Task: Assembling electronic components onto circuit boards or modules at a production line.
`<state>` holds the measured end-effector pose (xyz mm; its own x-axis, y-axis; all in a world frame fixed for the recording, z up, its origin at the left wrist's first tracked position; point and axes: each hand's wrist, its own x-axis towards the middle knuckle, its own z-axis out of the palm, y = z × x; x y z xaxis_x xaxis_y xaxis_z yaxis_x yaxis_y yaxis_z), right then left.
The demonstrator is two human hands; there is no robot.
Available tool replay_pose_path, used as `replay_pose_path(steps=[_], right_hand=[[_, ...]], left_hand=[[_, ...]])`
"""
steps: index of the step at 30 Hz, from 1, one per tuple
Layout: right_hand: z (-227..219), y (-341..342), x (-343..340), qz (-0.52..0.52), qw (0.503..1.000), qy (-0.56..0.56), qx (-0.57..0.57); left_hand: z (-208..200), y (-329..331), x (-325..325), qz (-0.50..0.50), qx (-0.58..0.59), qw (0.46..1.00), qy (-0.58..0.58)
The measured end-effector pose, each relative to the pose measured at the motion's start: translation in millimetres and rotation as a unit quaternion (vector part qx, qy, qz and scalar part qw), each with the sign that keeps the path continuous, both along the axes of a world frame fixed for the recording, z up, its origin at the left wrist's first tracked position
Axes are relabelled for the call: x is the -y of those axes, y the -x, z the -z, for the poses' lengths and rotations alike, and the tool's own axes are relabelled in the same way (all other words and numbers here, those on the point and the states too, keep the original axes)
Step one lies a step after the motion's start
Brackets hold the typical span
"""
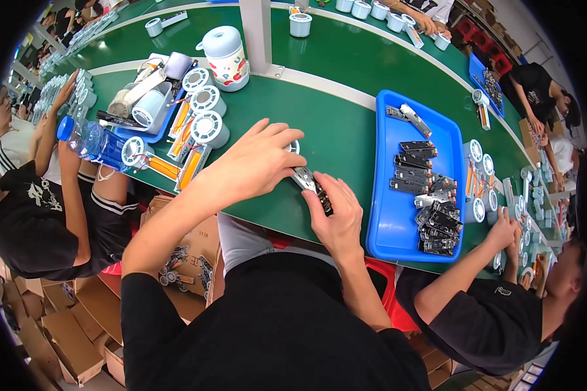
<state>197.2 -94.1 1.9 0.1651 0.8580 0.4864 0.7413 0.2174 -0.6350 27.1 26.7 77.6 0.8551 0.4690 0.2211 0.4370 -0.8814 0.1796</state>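
Over the green table, both my hands are closed on a partly assembled handheld fan. Its round, pale fan head (293, 147) shows only at the edge, beside the fingers of my left hand (257, 159). That hand covers the rest of the head and grips near the top of the handle. A silver-grey and black handle piece (304, 177) slants down toward me, its lower end between the thumb and fingers of my right hand (338, 215). Whether the black piece is fixed to the fan cannot be seen.
Right of my hands, a blue tray (386, 228) holds several black handle pieces. To the left lie several fan bodies (209, 129) with orange cells, a water bottle (98, 142), a blue bin (169, 124) and a lidded cup (225, 58). Co-workers sit on both sides; a metal post (255, 36) stands ahead.
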Motion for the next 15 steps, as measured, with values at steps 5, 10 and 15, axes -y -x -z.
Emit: replay_pose_path(steps=[5, 10, 15], right_hand=[[0.5, -6.1, 2.6, -0.015, 0.999, 0.014, 0.026], [2.2, -5.7, 5.2, -0.019, 0.999, 0.028, 0.021], [0.4, -3.1, 7.3, 0.005, 0.999, 0.037, 0.013]], left_hand=[[-6.4, -7.9, -22.7, 0.054, -0.095, 0.99, 0.087], [-0.8, -3.2, -23.1, 0.091, -0.076, 0.987, 0.107], [-2.5, -5.8, -21.6, 0.11, -0.082, 0.987, 0.079]])
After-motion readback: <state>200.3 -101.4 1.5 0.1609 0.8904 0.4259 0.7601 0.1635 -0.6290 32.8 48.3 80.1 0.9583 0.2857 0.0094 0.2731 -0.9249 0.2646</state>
